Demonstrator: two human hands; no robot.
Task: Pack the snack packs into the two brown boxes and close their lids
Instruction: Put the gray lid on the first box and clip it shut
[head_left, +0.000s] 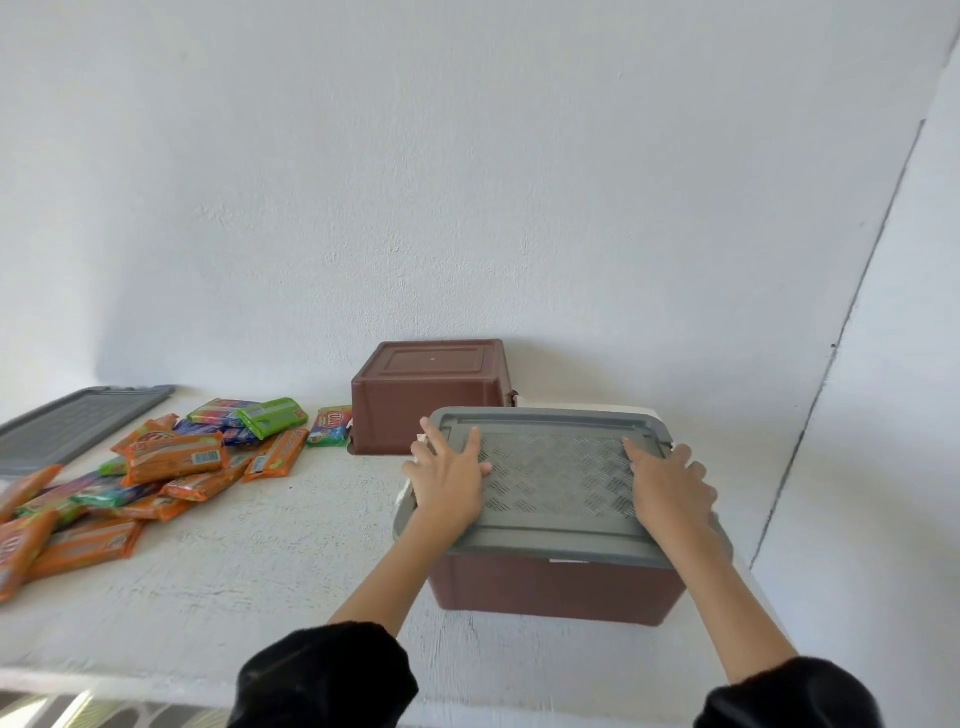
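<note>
Far left of the near brown box (556, 587), a spare grey lid (78, 423) lies flat on the bench (260, 545). The snack packs (171, 457) are heaped loose between the two. Behind the box's left corner a second brown box (426, 400) sits upside down. On the box's own grey lid (556, 478), the left hand (449, 480) and right hand (670, 488) press with fingers straight and spread, gripping nothing.
</note>
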